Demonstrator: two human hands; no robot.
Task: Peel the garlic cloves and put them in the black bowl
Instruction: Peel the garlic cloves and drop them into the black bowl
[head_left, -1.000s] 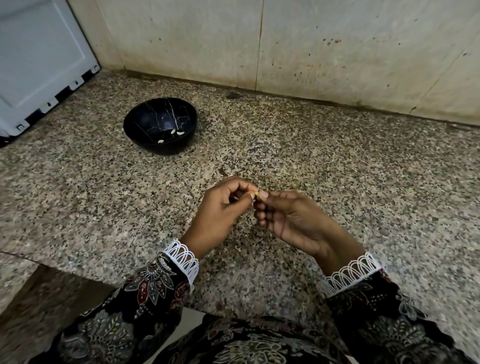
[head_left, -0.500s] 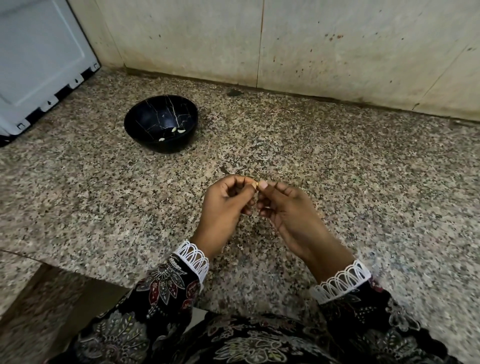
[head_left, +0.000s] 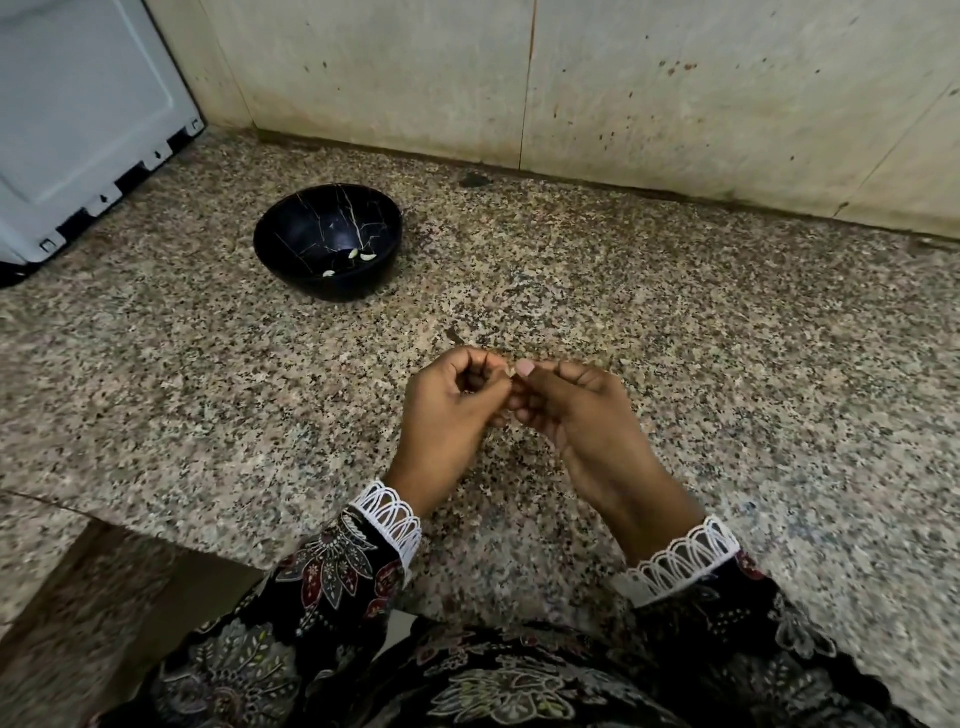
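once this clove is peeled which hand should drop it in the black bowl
Probably the left hand: the black bowl sits up on its side, and it pinches the garlic clove.

1. The light is soft, even and rather dim, with no hard glare anywhere.
2. The black bowl (head_left: 328, 240) shows only a faint sheen inside and casts a weak shadow on the counter (head_left: 727, 364).
3. The straight wall (head_left: 623, 93) joints bow outward near the edges, a wide-angle effect.
4. The patterned sleeves (head_left: 332, 577) at the bottom look smeared and soft.
5. The speckled stone is sharpest mid-frame.
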